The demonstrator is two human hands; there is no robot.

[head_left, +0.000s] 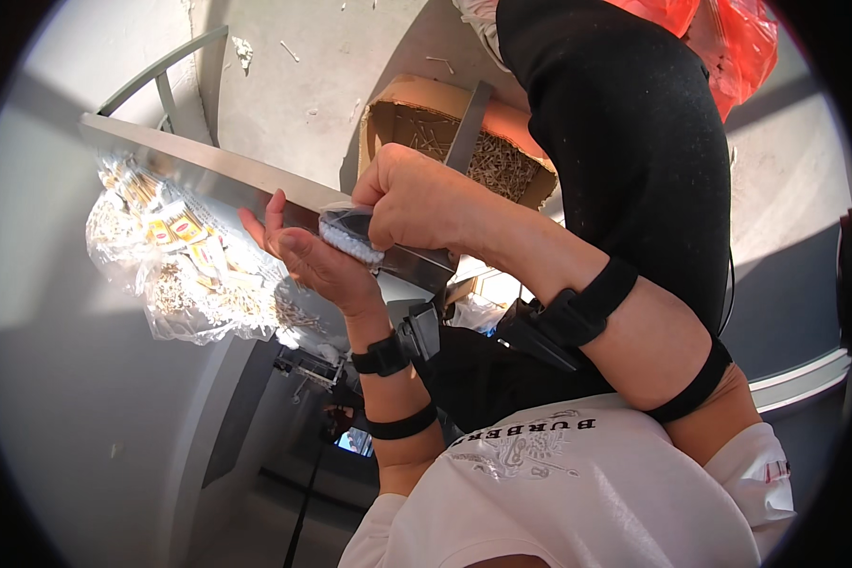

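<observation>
A small clear plastic pack of cotton swabs [349,237] lies between my hands, with a row of white tips along its lower edge and a dark side. My right hand [417,202] is closed, thumb and fingers pinching the pack's upper right end. Beneath and beside it is my left hand [322,268], palm up, with the pack resting against it. Some of its fingers stretch out past the pack, and the thumb lies alongside. The side of the pack under my right fingers is hidden.
On the left, a metal-edged bench [208,156] carries a clear plastic bag [114,222], loose swabs and several yellow-and-white packets [185,225]. Beyond my hands, a cardboard box [412,92] holds many thin sticks. Red plastic bags [729,52] lie at the far right.
</observation>
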